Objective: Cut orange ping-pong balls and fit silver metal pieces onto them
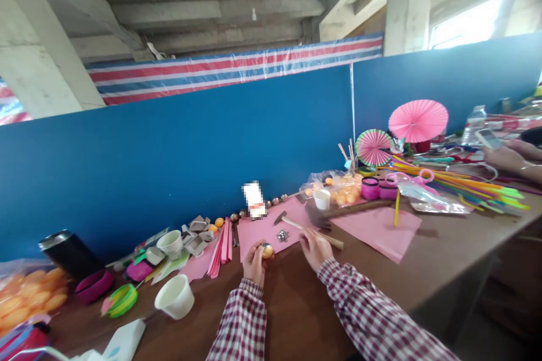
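Observation:
My left hand is closed around a small orange ball, holding it just above the brown table at the near edge of a pink paper sheet. My right hand rests next to a small hammer with a wooden handle, fingers curled at the handle; whether it grips it I cannot make out. A little pile of shiny metal bits lies on the pink sheet between the two hands.
White paper cups stand on the table. A black tumbler, tape rolls, a bag of orange balls, pink paper fans and coloured straws crowd the blue partition. Another person's arm lies at far right.

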Demonstrator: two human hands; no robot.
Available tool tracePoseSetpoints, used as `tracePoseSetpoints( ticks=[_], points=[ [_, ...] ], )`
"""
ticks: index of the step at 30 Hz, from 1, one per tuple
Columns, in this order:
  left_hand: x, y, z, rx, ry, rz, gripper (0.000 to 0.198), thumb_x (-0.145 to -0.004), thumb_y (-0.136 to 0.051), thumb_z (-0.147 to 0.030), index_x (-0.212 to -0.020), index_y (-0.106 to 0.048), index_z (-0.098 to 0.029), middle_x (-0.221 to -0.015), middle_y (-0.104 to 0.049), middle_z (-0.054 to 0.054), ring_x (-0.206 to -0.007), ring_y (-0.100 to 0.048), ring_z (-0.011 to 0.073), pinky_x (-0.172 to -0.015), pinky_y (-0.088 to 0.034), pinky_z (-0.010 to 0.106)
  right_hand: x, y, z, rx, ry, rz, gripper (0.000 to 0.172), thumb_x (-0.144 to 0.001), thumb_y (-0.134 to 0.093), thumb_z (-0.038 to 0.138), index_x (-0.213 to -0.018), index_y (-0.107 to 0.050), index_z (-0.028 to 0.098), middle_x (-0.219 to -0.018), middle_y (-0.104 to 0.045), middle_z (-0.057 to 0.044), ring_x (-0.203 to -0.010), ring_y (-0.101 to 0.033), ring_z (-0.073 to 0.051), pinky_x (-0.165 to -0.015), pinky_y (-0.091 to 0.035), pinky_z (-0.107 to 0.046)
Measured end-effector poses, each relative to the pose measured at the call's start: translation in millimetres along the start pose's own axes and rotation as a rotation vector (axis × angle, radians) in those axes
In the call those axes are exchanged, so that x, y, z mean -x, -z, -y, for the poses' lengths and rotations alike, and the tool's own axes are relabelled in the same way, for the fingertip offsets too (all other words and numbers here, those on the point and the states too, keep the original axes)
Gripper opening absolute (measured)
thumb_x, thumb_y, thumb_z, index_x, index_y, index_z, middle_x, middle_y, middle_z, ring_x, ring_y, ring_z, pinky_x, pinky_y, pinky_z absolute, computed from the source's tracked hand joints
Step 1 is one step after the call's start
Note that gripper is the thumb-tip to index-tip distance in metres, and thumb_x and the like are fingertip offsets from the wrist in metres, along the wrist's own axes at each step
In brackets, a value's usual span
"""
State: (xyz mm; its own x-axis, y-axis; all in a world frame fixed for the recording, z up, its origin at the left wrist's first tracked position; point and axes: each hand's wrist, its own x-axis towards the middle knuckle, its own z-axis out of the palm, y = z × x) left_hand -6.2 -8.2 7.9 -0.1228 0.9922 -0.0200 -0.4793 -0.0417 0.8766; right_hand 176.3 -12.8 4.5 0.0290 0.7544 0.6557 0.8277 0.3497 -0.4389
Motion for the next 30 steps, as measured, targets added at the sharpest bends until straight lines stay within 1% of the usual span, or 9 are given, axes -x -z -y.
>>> tracePoseSetpoints(
  ticks=[6,9,13,16,19,21,24,27,30],
  points=[
    [14,0.3,2,-0.063,-0.046,-0.003,0.039,-0.057,-0.067,-0.031,-0.089,-0.057,-0.011,-0.070,-0.063,0.005,-0.060,-0.061,0.0149,-0.053,-0.050,0.026,1,12,3,0.071,0.009,-0.018,0.017,-0.081,-0.038,0.021,-0.080,-0.055,0.019,-0.080,-0.057,-0.004,-0.079,-0.049,-0.016,-0.071,-0.035,-0.026],
    [18,1.0,4,-0.154,-0.086,-0.022,0.041,-0.055,-0.068,-0.034,-0.087,-0.059,-0.011,-0.072,-0.064,0.006,-0.060,-0.061,0.0153,-0.052,-0.050,0.026,1,22,3,0.146,0.007,-0.005,0.016,-0.080,-0.040,0.020,-0.084,-0.055,0.020,-0.084,-0.057,-0.004,-0.081,-0.047,-0.017,-0.074,-0.034,-0.027],
    [20,0.9,3,-0.193,-0.076,-0.030,0.041,-0.055,-0.068,-0.033,-0.089,-0.059,-0.011,-0.069,-0.063,0.006,-0.059,-0.061,0.0154,-0.049,-0.049,0.024,1,36,-2,0.265,-0.029,0.008,0.017,-0.079,-0.042,0.021,-0.090,-0.055,0.022,-0.093,-0.057,-0.004,-0.093,-0.043,-0.019,-0.080,-0.031,-0.029],
    [20,0.8,0,-0.111,-0.056,-0.020,0.040,-0.058,-0.067,-0.032,-0.091,-0.058,-0.012,-0.071,-0.063,0.005,-0.060,-0.061,0.0144,-0.051,-0.050,0.024,-1,39,-12,0.344,-0.081,0.038,0.021,-0.079,-0.043,0.020,-0.095,-0.055,0.023,-0.100,-0.055,-0.005,-0.097,-0.042,-0.020,-0.081,-0.030,-0.032],
    [20,1.9,-1,-0.027,-0.021,-0.021,0.039,-0.062,-0.065,-0.034,-0.094,-0.057,-0.014,-0.073,-0.063,0.004,-0.061,-0.061,0.0142,-0.052,-0.050,0.023,-2,34,-22,0.411,-0.138,0.093,0.024,-0.079,-0.041,0.018,-0.098,-0.055,0.023,-0.105,-0.054,-0.007,-0.095,-0.044,-0.021,-0.074,-0.032,-0.032],
    [20,3.1,-2,0.009,0.004,-0.025,0.040,-0.065,-0.062,-0.038,-0.097,-0.057,-0.014,-0.070,-0.063,0.004,-0.057,-0.061,0.0132,-0.049,-0.049,0.022,-3,31,-24,0.452,-0.144,0.105,0.026,-0.078,-0.042,0.016,-0.100,-0.053,0.023,-0.109,-0.052,-0.008,-0.096,-0.044,-0.022,-0.071,-0.033,-0.031],
    [21,4.3,-4,0.042,0.016,-0.033,0.042,-0.065,-0.062,-0.038,-0.098,-0.057,-0.014,-0.067,-0.062,0.004,-0.050,-0.058,0.0104,-0.043,-0.047,0.020,-3,30,-21,0.522,-0.094,0.099,0.024,-0.078,-0.045,0.018,-0.100,-0.053,0.024,-0.112,-0.049,-0.009,-0.095,-0.044,-0.023,-0.072,-0.033,-0.033],
    [21,4.5,-5,0.139,0.007,-0.012,0.040,-0.067,-0.059,-0.038,-0.097,-0.058,-0.012,-0.070,-0.063,0.005,-0.055,-0.059,0.0114,-0.050,-0.049,0.023,-3,30,-17,0.542,-0.036,0.176,0.020,-0.078,-0.047,0.021,-0.096,-0.054,0.023,-0.103,-0.052,-0.009,-0.089,-0.047,-0.023,-0.069,-0.034,-0.032],
    [19,5.2,-6,0.246,0.027,-0.008,0.032,-0.068,-0.061,-0.030,-0.094,-0.060,-0.013,-0.078,-0.064,0.007,-0.064,-0.061,0.0131,-0.060,-0.050,0.027,-4,27,-18,0.585,-0.076,0.290,0.018,-0.081,-0.042,0.025,-0.093,-0.055,0.020,-0.088,-0.055,-0.010,-0.081,-0.050,-0.022,-0.061,-0.035,-0.030]
  ],
)
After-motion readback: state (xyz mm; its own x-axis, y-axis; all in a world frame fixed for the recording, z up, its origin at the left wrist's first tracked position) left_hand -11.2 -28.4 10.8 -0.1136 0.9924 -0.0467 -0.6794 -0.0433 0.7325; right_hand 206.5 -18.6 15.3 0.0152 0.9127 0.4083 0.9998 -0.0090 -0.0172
